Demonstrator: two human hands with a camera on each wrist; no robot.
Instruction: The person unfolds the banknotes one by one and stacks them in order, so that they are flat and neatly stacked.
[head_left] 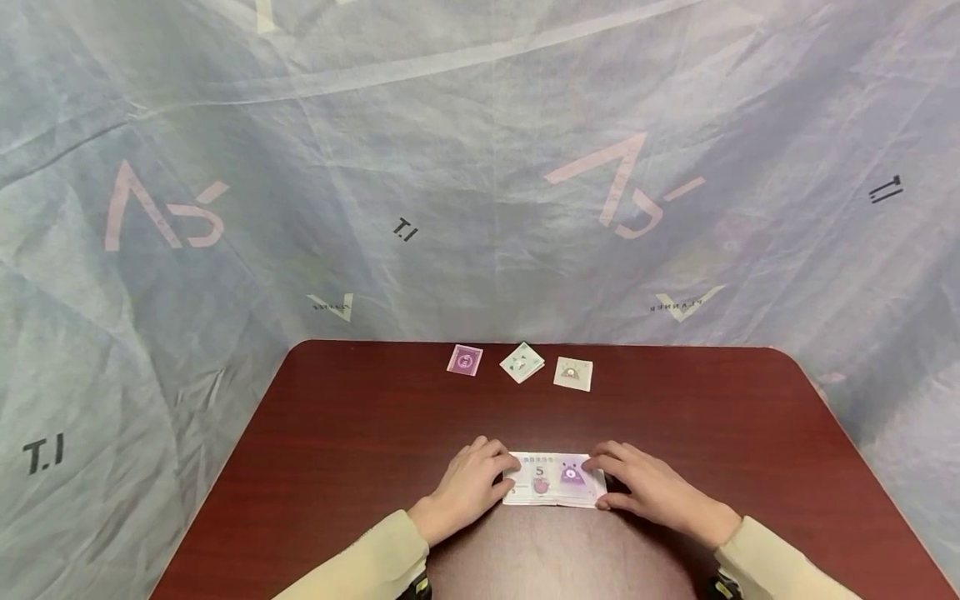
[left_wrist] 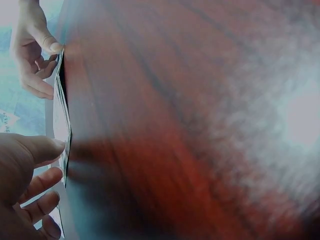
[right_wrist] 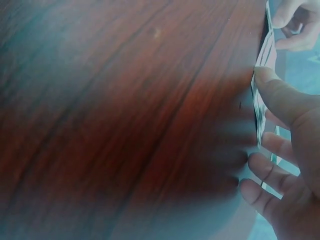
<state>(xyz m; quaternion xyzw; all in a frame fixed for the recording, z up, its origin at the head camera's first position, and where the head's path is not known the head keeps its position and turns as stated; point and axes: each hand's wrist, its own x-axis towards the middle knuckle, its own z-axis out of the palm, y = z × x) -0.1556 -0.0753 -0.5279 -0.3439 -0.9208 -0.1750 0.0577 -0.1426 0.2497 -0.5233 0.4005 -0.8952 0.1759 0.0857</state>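
Note:
A thin stack of play banknotes (head_left: 553, 492) lies lengthwise across the near part of the table, printed with a 5 and a purple cartoon figure. My left hand (head_left: 468, 483) pinches its left end, and my right hand (head_left: 656, 487) pinches the right end, thumbs on the near side. From the left wrist view, the banknotes (left_wrist: 61, 110) appear edge-on, slightly bent along their length, with the left thumb (left_wrist: 47, 149) against the edge. In the right wrist view several layers show at the edge of the stack (right_wrist: 258, 112), near the right thumb (right_wrist: 275, 90).
Toward the back of the dark red wooden table (head_left: 360, 417) lie a purple square paper (head_left: 465, 361), a green-printed folded paper (head_left: 522, 363) and a beige paper (head_left: 573, 374) with a cartoon figure. Grey printed cloth (head_left: 465, 167) hangs behind and at both sides.

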